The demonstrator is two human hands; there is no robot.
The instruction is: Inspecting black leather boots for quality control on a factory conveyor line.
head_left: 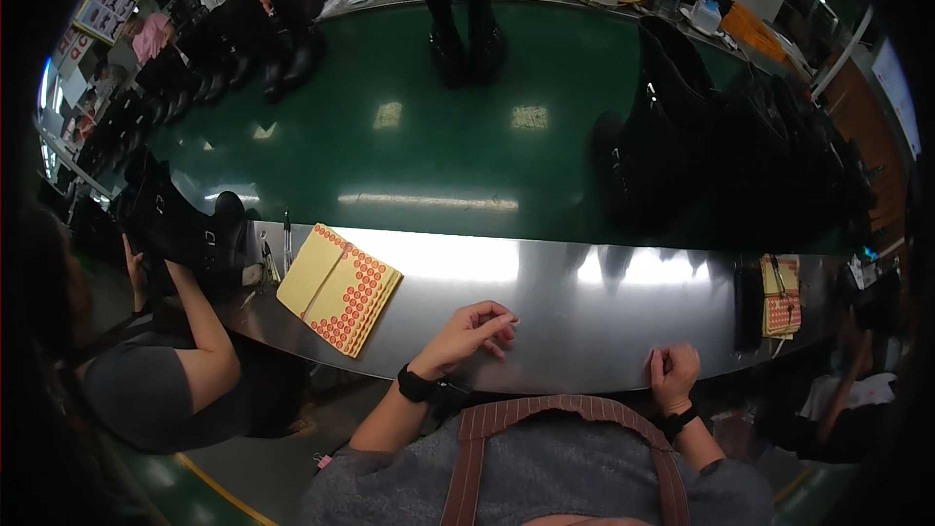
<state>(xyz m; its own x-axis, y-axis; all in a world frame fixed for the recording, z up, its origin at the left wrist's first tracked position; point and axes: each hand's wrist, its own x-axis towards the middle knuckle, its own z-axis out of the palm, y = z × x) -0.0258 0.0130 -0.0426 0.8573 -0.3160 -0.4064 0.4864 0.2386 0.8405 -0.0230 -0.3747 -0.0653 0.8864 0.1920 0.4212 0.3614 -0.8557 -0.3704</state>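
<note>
My left hand [472, 339] hovers over the steel edge strip of the bench, with fingers curled and the thumb close to the index fingertip. Whatever may be in that pinch is too small to make out. At the strip's front edge, my right hand [674, 375] is closed in a loose fist, its inside hidden. To the left of my left hand lies a stack of yellow sheets [336, 287] with rows of red round stickers. Tall black boots [662, 127] with metal buckles stand in a dark group beyond my right hand.
A green bench top [429, 151] stretches ahead. One pair of black boots [467, 29] stands at its far side, and several more line the left. Pens [286, 244] lie by the sheets. Another sticker stack [781, 297] is at right. A co-worker's arm [205, 307] handles a boot at left.
</note>
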